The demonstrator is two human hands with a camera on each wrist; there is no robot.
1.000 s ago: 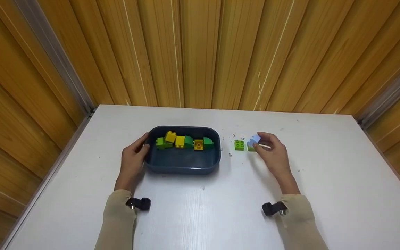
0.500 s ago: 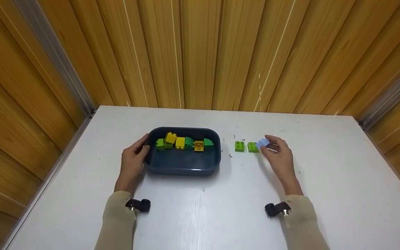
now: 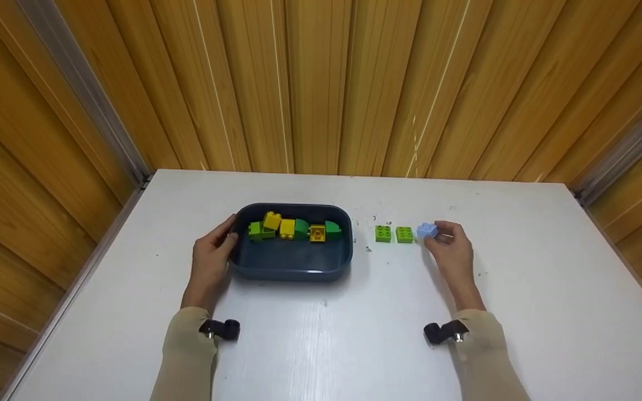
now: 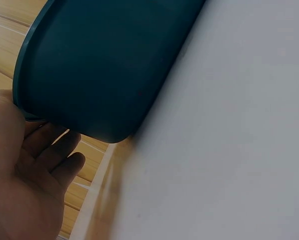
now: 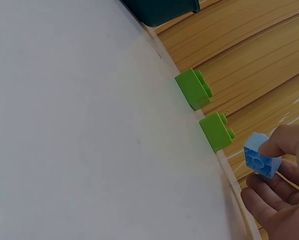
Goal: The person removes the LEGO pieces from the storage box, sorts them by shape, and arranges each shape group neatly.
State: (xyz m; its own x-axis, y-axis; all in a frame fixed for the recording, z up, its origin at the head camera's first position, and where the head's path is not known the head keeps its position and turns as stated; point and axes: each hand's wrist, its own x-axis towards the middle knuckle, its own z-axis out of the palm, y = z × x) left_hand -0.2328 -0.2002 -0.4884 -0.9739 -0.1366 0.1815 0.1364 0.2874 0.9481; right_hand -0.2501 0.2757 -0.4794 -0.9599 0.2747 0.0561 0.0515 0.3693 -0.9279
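My left hand [image 3: 209, 259] grips the left end of a dark blue plastic bin [image 3: 293, 274], thumb at the rim. The left wrist view has the bin's outer wall [image 4: 109, 70] with several fingers beside it. Between thumb and fingers, my right hand [image 3: 455, 253] pinches a light blue toy brick [image 3: 426, 230], just right of two lime green bricks. Its hollow underside shows in the right wrist view, where the blue brick [image 5: 261, 157] appears off the table. The left green brick [image 3: 383, 234] and right green brick [image 3: 404, 234] stand studs up, slightly apart.
Inside the bin, along its back, lie yellow bricks [image 3: 287, 229], lime green pieces [image 3: 255, 230] and curved dark green pieces [image 3: 332, 229]. Everything stands on a white table [image 3: 321, 334]. A wood-patterned panel wall [image 3: 321, 83] rises behind the table's back edge.
My right hand has moved the light blue brick rightward, from over the right green brick to a place beside it, turning it more level. The left hand stays on the bin.
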